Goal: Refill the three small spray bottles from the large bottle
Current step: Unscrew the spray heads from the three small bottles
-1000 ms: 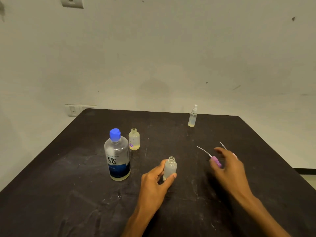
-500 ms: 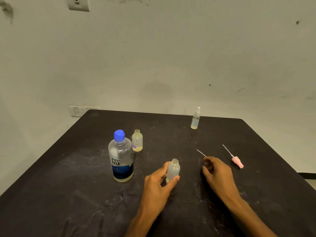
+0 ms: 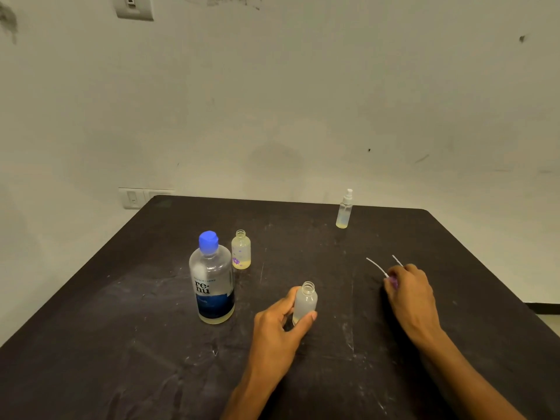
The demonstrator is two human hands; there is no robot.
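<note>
My left hand (image 3: 277, 331) grips a small frosted bottle (image 3: 305, 303) that stands open on the black table (image 3: 121, 344). To its left stands the large clear bottle (image 3: 212, 283) with a blue cap and a blue label. Just behind that is a second small open bottle (image 3: 241, 251), yellowish with a purple flower. A third small bottle (image 3: 344, 211) stands near the far edge with its white sprayer on. My right hand (image 3: 409, 295) curls round a purple spray head (image 3: 394, 281) whose thin tube (image 3: 376, 266) sticks out. A second tube (image 3: 397, 260) shows behind the fingers; its head is hidden.
The table's far edge meets a pale wall (image 3: 288, 116). A wall switch (image 3: 133, 197) sits by the back left corner. The table's right edge runs diagonally past my right forearm.
My right hand has moved right with the purple spray head and now covers the pink spray head that lay in the open. My left hand still holds the frosted bottle.
</note>
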